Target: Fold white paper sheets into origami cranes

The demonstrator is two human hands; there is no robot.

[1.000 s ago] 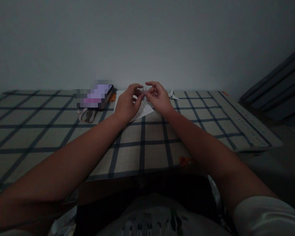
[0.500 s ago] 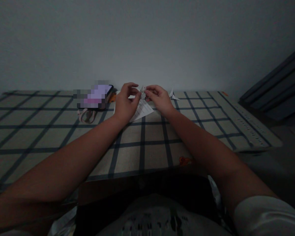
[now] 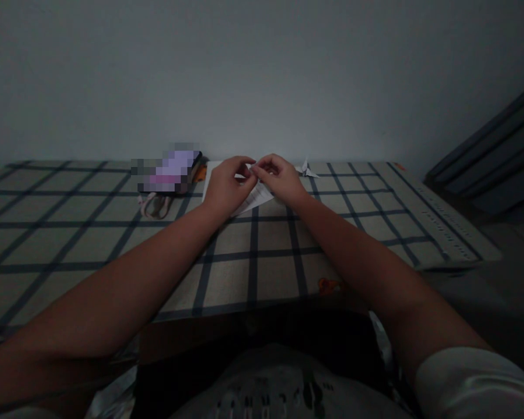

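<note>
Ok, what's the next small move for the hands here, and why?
I'd probably ease the left hand slightly away from the right hand: their fingertips come together over the sheet and hide whatever may be between them, so a small gap should give a clearer view.

Tablecloth, beige-grey, is carrying a dark-blue check; wall, at twelve o'clock, is showing plain grey. Around a white, dark-lined sheet, a device is displaying lilac and pink at nine o'clock, a paper figure is showing white at three, an orange patch is appearing at four.
</note>
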